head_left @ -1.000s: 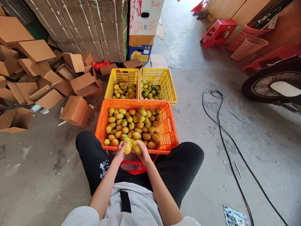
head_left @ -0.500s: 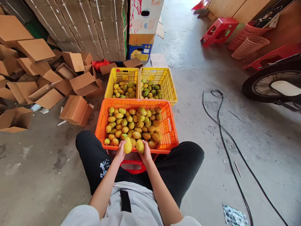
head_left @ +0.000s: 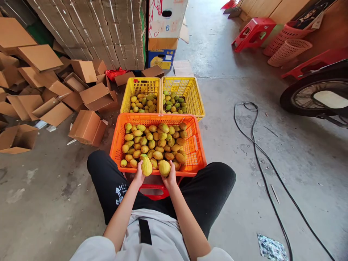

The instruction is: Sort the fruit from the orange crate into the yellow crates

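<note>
An orange crate (head_left: 194, 145) full of yellow-green mangoes stands on the floor between my knees. My left hand (head_left: 139, 174) grips a yellow mango (head_left: 146, 166) at the crate's near edge. My right hand (head_left: 171, 175) holds another yellow mango (head_left: 164, 168) beside it. Both fruits are lifted just above the near rim. Behind the orange crate stand two yellow crates side by side: the left one (head_left: 140, 87) with yellowish mangoes, the right one (head_left: 187, 90) with greener ones.
Loose cardboard boxes (head_left: 88, 127) lie scattered at the left, with stacked flat cartons (head_left: 108, 32) behind. A black cable (head_left: 258, 152) snakes over the concrete floor at the right. A motorbike wheel (head_left: 315, 96), red stools (head_left: 252, 32) and pink baskets (head_left: 288, 52) sit at the far right.
Both hands have lifted their mangoes slightly up and toward me, from among the pile to just over the crate's near rim.
</note>
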